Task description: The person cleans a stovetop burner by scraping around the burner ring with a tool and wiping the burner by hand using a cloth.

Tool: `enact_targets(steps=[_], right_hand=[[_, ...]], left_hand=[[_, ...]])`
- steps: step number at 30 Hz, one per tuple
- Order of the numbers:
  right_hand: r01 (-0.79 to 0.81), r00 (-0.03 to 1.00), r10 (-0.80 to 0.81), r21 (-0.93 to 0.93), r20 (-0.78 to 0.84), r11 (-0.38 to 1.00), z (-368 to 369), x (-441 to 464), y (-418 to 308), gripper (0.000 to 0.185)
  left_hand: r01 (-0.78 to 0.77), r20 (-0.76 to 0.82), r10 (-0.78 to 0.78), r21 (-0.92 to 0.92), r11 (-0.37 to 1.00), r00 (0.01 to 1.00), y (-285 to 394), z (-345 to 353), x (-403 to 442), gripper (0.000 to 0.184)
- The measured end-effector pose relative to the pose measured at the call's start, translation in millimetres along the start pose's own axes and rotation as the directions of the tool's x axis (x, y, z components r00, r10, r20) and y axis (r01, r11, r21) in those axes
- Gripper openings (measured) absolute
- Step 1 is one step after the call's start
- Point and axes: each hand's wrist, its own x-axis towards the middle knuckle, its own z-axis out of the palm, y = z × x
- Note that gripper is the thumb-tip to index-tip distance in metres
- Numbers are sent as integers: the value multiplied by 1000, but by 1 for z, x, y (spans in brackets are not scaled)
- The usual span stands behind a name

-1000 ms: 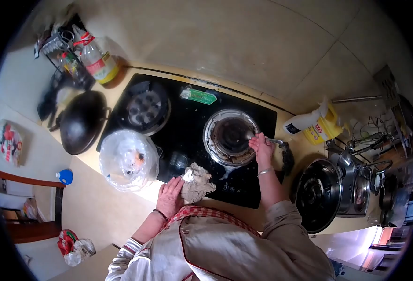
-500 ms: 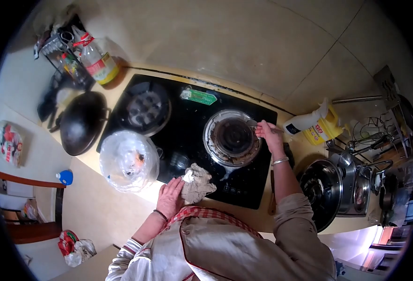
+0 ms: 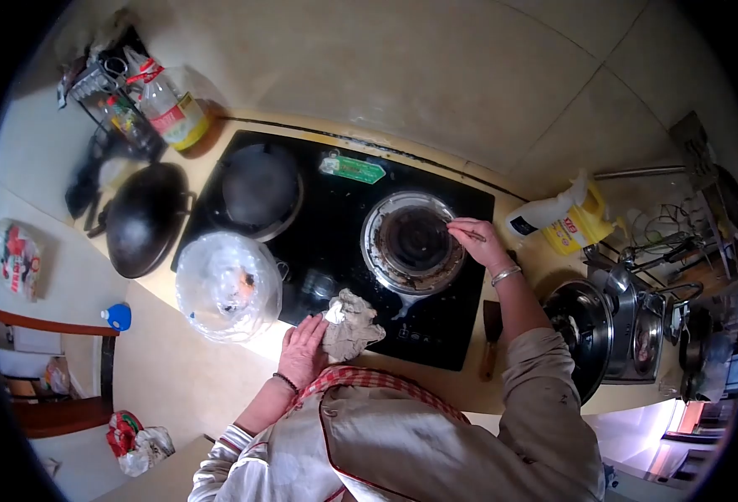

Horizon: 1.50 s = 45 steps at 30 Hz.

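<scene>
Your right hand pinches a slim tool over the right side of the right burner; your left hand rests against the cloth, though whether it grips I can't tell. A loose pinch could drop the tool; a hard push could scatter crust onto the hob. The burner is round, grimy metal, the cloth crumpled, the hob glossy.

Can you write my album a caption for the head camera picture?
Right hand at the grimy burner of a black stove, left hand beside a crumpled rag.
</scene>
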Motion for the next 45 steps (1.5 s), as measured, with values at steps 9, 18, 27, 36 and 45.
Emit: enact_targets(steps=[9, 18, 27, 36, 45], right_hand=[[-156, 988, 153, 99, 29, 983, 1, -4, -1, 19], [-299, 954, 289, 198, 79, 933, -2, -2, 0, 22], [-322, 946, 313, 309, 79, 895, -3, -24, 6, 24], [-457, 881, 455, 474, 127, 753, -11, -57, -8, 25], [-143, 954, 158, 74, -255, 987, 5, -92, -27, 19]], left_hand=[[-2, 6, 2, -16, 1000, 1000, 2, -3, -1, 72], [-13, -12, 12, -10, 1000, 1000, -1, 0, 0, 71], [-11, -8, 11, -11, 1000, 1000, 0, -3, 1, 72], [-33, -41, 33, 4, 999, 999, -3, 2, -1, 72], [-37, -4, 37, 21, 999, 999, -2, -1, -2, 73]])
